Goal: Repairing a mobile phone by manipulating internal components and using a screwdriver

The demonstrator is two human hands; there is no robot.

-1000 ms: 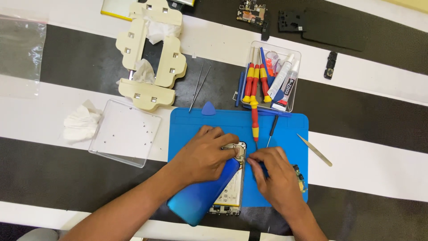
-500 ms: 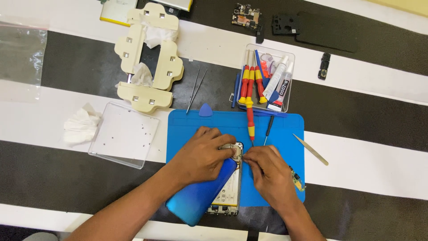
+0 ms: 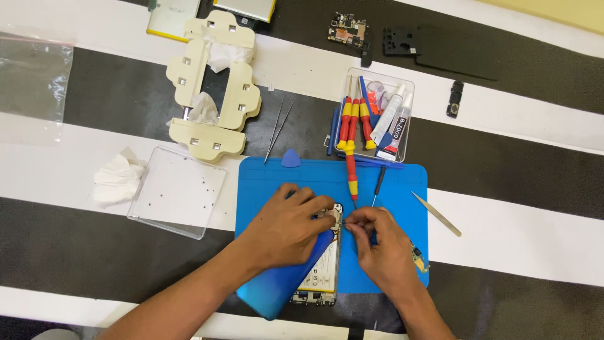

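A: Start at the left. What's over there?

B: A clear plastic bag point(image 3: 34, 82) at the edge of the striped tabletop point(image 3: 503, 164), then a crumpled white tissue point(image 3: 118, 178) just beside a clear shallow tray point(image 3: 177, 192) dotted with tiny dark specks, probably screws. Above that sits a cream-coloured clamp jig point(image 3: 214, 85) with more tissue tucked in it.

A: And the phone?

B: The opened phone point(image 3: 322, 267) lies on the blue work mat point(image 3: 402, 189), low in the middle. Its blue back cover point(image 3: 284, 283) is loose and angled off to the left, so the inside shows a pale battery and bare frame. A circuit board point(image 3: 345, 28) and a dark inner cover point(image 3: 440, 50) lie well apart at the top of the tabletop. I'd judge the teardown is well along, with work left at the phone's upper end.

A: The hands?

B: The left hand point(image 3: 286, 230) lies flat over the back cover and the phone's upper left, fingers loosely curled and pressing down to steady it, not clenched. The right hand point(image 3: 384, 249) has thumb and forefinger pinched nearly closed at the phone's top edge. Something small seems to be between them, but I cannot tell what.

A: Farther right?

B: A tool box point(image 3: 377, 116) of red-and-yellow screwdrivers and glue tubes, one screwdriver point(image 3: 352, 176) lying down onto the mat, and metal tweezers point(image 3: 437, 214) just off the mat's right edge.
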